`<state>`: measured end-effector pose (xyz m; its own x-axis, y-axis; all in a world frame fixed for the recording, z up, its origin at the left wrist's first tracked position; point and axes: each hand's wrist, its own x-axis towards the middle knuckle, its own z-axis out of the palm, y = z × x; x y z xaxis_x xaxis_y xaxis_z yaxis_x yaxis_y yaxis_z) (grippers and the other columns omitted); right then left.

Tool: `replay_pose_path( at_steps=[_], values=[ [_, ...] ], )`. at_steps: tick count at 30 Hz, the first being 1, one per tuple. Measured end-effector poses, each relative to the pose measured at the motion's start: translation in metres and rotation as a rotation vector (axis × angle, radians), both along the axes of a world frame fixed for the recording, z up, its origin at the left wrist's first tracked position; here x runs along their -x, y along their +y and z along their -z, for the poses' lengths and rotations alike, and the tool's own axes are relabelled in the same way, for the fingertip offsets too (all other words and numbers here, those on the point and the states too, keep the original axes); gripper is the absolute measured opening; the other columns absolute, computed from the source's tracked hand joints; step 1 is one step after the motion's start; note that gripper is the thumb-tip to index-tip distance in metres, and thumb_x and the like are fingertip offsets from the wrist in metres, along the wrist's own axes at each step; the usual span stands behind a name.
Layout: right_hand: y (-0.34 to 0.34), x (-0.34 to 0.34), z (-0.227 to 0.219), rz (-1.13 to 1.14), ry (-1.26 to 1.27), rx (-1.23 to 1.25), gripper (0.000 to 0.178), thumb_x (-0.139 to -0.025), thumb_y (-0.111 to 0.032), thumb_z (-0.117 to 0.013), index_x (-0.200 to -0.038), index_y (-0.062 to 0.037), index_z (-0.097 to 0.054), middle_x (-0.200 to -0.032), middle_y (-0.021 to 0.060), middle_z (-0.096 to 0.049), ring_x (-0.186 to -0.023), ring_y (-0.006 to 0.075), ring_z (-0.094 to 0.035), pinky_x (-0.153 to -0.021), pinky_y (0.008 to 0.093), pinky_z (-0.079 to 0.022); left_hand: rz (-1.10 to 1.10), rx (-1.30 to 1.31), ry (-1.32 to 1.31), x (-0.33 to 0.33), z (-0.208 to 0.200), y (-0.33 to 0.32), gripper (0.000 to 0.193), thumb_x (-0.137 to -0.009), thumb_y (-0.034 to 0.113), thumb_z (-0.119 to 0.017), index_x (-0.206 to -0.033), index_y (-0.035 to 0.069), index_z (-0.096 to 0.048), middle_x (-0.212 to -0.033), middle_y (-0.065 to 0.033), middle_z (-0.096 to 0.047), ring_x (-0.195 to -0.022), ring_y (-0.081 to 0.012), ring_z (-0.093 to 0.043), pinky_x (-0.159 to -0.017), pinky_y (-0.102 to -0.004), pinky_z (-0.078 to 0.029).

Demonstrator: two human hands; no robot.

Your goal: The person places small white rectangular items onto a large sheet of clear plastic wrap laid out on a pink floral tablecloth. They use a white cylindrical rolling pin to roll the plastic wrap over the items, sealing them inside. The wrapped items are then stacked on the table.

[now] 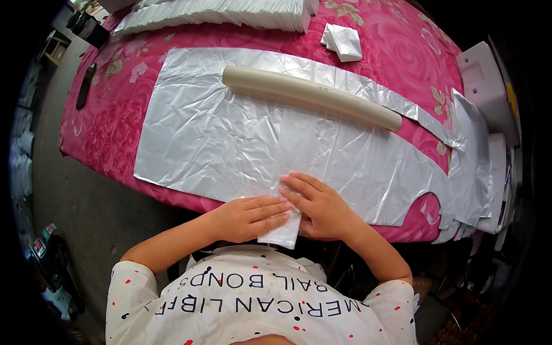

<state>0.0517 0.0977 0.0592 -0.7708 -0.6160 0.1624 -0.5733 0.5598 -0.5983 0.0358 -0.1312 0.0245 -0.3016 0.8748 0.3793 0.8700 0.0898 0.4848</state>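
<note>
At the table's near edge, my left hand point(250, 218) lies flat on a narrow folded strip of thin white plastic point(282, 234), its fingers stretched to the right. My right hand point(318, 206) lies just beyond and to the right, fingers extended and pressing on the plastic. The strip's near end hangs toward my shirt. Under and past my hands spreads a wide, wrinkled, silvery-white plastic sheet point(201, 126). Across its far part rests a long beige tube point(310, 95), apart from both hands. Part of my right thumb is hidden.
A pink floral tablecloth point(402, 46) covers the table. Folded white plastic pieces point(218, 14) stand in a long row at the far side, with a small folded packet point(343, 42) nearby. A dark narrow object point(85, 86) lies left; a white foam box point(486, 80) stands right.
</note>
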Motion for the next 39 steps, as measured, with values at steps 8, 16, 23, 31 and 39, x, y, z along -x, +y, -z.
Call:
replay_pose_path(
  at_steps=[8,16,23,31,39],
  values=[
    [0.006,-0.001,0.018,0.215,0.196,-0.006,0.034,-0.066,-0.003,-0.063,-0.099,-0.0051,-0.062,-0.099,0.0073,-0.06,-0.088,0.0244,-0.058,-0.075,0.0355,-0.048,-0.204,0.145,-0.09,0.024,-0.02,0.011,0.069,-0.066,0.033,-0.065,-0.123,-0.001,-0.047,-0.122,-0.0162,-0.053,-0.112,-0.0304,-0.052,-0.094,-0.0411,-0.041],
    [0.01,0.034,0.006,0.561,-0.493,0.23,0.014,-0.077,-0.01,-0.058,-0.084,-0.0048,-0.068,-0.069,0.0103,-0.064,-0.059,0.02,-0.06,-0.057,0.0305,-0.047,-0.512,-0.076,-0.776,0.041,-0.027,0.022,0.067,-0.091,0.053,-0.034,-0.126,-0.003,-0.044,-0.114,-0.0188,-0.057,-0.1,-0.0288,-0.057,-0.088,-0.0358,-0.042],
    [0.012,0.064,-0.006,0.654,-0.923,0.188,0.028,-0.084,-0.021,-0.058,-0.079,0.0058,-0.063,-0.063,0.0084,-0.062,-0.054,0.0132,-0.061,-0.05,0.0261,-0.045,-0.414,0.155,-0.087,0.025,-0.021,0.034,0.066,-0.084,0.034,-0.053,-0.134,-0.003,-0.033,-0.14,-0.0204,-0.032,-0.132,-0.0329,-0.03,-0.106,-0.0435,-0.026],
    [0.005,0.045,-0.005,0.718,-0.658,0.139,0.027,-0.077,-0.02,-0.068,-0.091,0.0023,-0.06,-0.082,0.011,-0.063,-0.07,0.0165,-0.062,-0.059,0.0284,-0.047,-0.52,0.338,-0.068,0.013,-0.001,0.049,0.073,-0.08,0.033,-0.057,-0.136,-0.004,-0.028,-0.144,-0.02,-0.024,-0.136,-0.031,-0.021,-0.109,-0.0415,-0.018],
    [0.018,0.049,0.01,0.167,0.261,-0.225,0.052,-0.071,-0.017,-0.07,-0.119,-0.0058,-0.053,-0.13,0.0122,-0.044,-0.119,0.0275,-0.042,-0.099,0.0353,-0.037,-0.518,0.109,-0.058,0.036,-0.012,0.049,0.06,-0.068,0.015,-0.066,-0.121,-0.006,-0.046,-0.125,-0.018,-0.047,-0.114,-0.0319,-0.048,-0.094,-0.0393,-0.04]
  ],
)
